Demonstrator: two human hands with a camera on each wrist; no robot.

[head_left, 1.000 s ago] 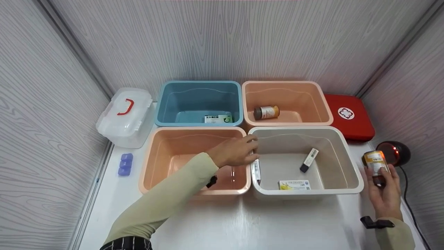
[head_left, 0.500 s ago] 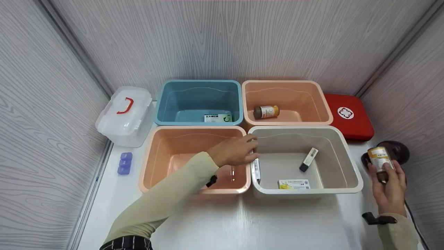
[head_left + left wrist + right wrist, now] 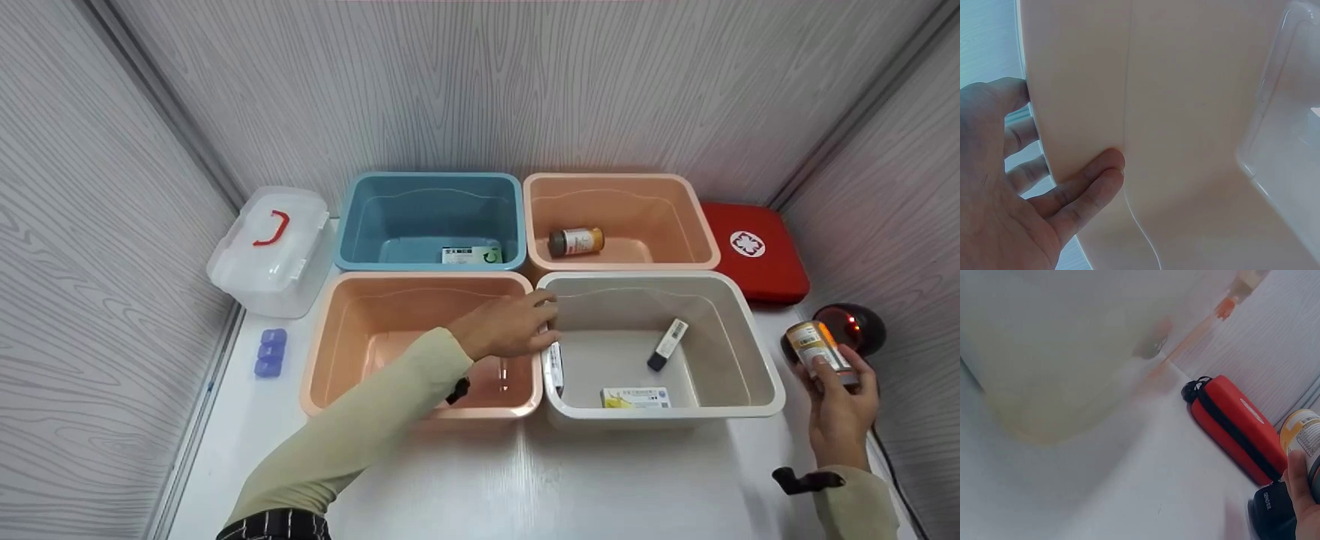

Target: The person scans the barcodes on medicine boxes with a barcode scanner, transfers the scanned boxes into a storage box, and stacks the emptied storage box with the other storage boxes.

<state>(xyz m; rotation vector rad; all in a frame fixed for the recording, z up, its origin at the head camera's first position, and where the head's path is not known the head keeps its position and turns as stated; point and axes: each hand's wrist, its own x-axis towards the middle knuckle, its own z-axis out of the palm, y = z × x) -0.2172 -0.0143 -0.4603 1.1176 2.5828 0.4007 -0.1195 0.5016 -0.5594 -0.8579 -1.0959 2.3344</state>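
One bottle (image 3: 821, 351) is held by the right hand (image 3: 840, 412), above the right end of the table (image 3: 600, 487), and its pose has just been changed: compared with half a second ago, it is tipped more to the side, with its orange end pointed to the upper left in the head view. In the same interval the scanner (image 3: 866, 330) has been lit; it was dark, and now red light is seen in it and an orange glow on the bottle. By this, it may be judged, the printed side is being offered for reading, but whether it has been read cannot be told. The bottle is gripped by curled fingers, toward their ends, just beside the scanner; whether these two are touching is not clear. Further back, the red case (image 3: 761, 262) is placed. At the other side, the left hand (image 3: 506, 328) has not been moved: its fingers are laid loosely over the edge where the front orange bin (image 3: 431, 274) and the white bin (image 3: 660, 412) are met.
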